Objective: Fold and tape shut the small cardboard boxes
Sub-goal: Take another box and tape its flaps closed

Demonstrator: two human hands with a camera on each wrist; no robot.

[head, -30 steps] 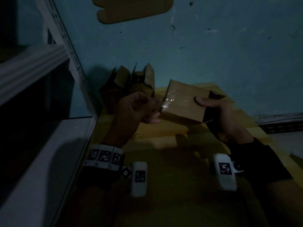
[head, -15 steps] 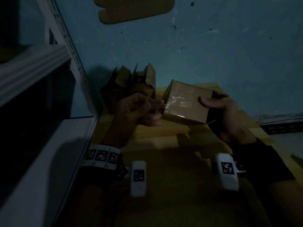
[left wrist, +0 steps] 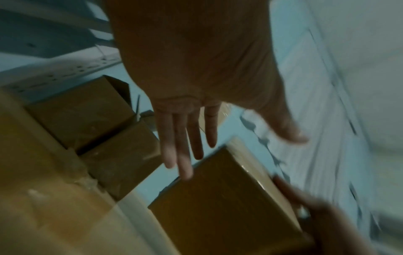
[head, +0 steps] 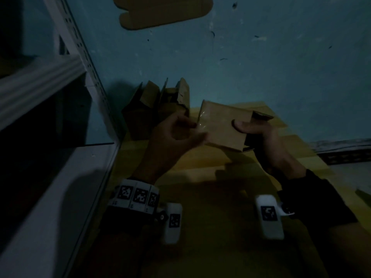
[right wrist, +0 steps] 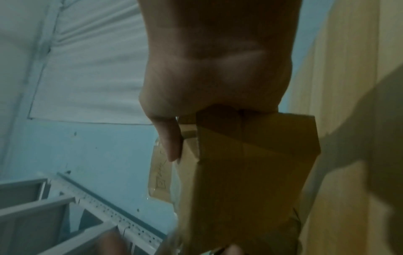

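A small brown cardboard box is held above the yellow surface. My right hand grips its right end, thumb on top and fingers underneath, beside loose end flaps. Clear tape glints over the box's left end. My left hand is at that end, its thumb against the taped edge. In the left wrist view the left hand's fingers are straight and spread, their tips at the edge of the box. The right wrist view shows the box and a clear tape strip along its side.
Several open-topped cardboard boxes stand against the blue wall at the back left. White metal shelving runs along the left side. A flat cardboard blank lies at the top. The scene is dim.
My left hand, which pinched the tape just off the box's left end, has closed in on the box and spread its fingers. The right hand has kept its grip.
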